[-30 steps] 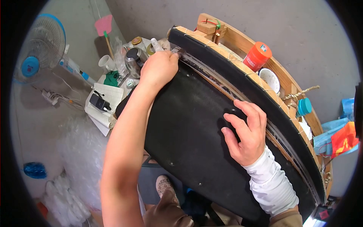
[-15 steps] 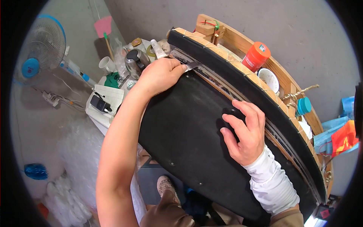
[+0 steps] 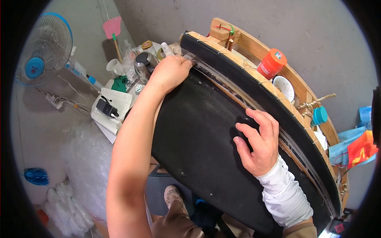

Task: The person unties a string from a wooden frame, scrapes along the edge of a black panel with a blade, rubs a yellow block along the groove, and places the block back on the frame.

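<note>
My left hand (image 3: 171, 73) is closed on a thin flat metal blade (image 3: 195, 61), mostly hidden by the fingers. Its tip sits at the far left end of a long dark groove (image 3: 232, 92), bordered by a narrow brown strip. The groove runs between a black panel (image 3: 194, 131) and a curved black padded roll (image 3: 246, 67) laced with thread to a wooden bar. My right hand (image 3: 260, 142), in a white sleeve cover, has its fingers apart and slightly bent. Its index fingertip touches the brown strip; it holds nothing.
Behind the roll, a wooden frame (image 3: 260, 44) carries an orange-red jar (image 3: 272, 63), a white cup (image 3: 284, 88) and a teal-capped bottle (image 3: 319, 116). At left, a side table bears a kettle (image 3: 143, 66) and a black device (image 3: 106, 108). A fan (image 3: 43, 49) stands beyond.
My left hand has slid up and left along the groove with the blade, to its far end. My right hand has hardly moved. The view has shifted slightly.
</note>
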Motion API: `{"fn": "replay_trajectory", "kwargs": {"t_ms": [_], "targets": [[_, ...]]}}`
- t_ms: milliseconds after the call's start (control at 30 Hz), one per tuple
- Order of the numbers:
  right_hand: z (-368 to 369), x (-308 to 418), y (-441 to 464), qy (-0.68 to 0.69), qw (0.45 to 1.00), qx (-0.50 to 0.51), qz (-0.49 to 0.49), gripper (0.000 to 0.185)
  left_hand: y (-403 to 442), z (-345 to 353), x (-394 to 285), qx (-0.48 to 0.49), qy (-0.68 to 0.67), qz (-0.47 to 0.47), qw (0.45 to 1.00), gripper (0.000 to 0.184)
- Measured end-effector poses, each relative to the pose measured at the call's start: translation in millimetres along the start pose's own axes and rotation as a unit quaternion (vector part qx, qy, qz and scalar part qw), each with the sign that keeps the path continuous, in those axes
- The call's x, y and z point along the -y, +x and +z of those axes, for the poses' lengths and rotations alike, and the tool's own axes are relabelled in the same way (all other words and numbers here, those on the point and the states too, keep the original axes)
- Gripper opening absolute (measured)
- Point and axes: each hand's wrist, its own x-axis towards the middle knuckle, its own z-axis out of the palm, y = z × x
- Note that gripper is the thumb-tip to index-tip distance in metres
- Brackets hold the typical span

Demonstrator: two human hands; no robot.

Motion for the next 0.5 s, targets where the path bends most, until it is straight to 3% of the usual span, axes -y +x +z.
{"fn": "replay_trajectory", "kwargs": {"t_ms": [133,333,433,500], "targets": [[0.4,-0.9,-0.3,0.005,1.0,0.001,0.004,0.036,13.2,2.8,12.4,-0.071,-0.008,-0.043,0.997,0.042],[-0.5,0.0,0.4,0.004,1.0,0.01,0.001,0.037,2.3,1.9,7.1,-0.001,-0.032,0.002,0.999,0.044],[-0.4,-0.2,0.0,0.0,1.0,0.008,0.004,0.036,11.7,3.8,8.6,-0.065,-0.001,-0.038,0.997,0.041],[-0.2,-0.2,-0.1,-0.001,1.0,0.008,0.004,0.036,7.3,3.2,3.4,-0.041,0.004,-0.026,0.999,0.04]]}}
